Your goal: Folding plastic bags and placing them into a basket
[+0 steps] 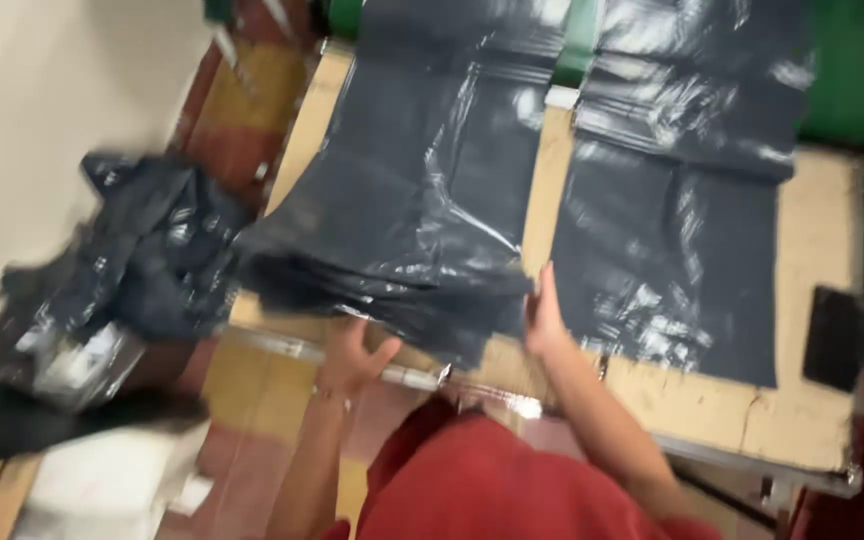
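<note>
Two hands on one stack here: the left hand [352, 358] is under the near left corner of a pile of dark grey plastic bags [402, 230], fingers curled up around the edge with the thumb out to the side, and the right hand [544, 318] is pressed flat against the pile's near right edge, fingers together and pointing up the table. Frame's blurry, so I can't tell how tight the left grip really is

The pile sits on the left half of a wooden table [812, 400], near edge hanging a bit over the metal rim. Its long axis runs away from the person, from the near edge up toward the green thing [577, 40] at the far end, leaning slightly left. A second sheet of bags [672, 250] lies flat just beside it on the right, same direction. More crumpled bags [142, 250] are heaped off the left side

If it were me, I'd keep both hands level and square the edges before lifting, since slick film like this probably slides apart easily
</note>
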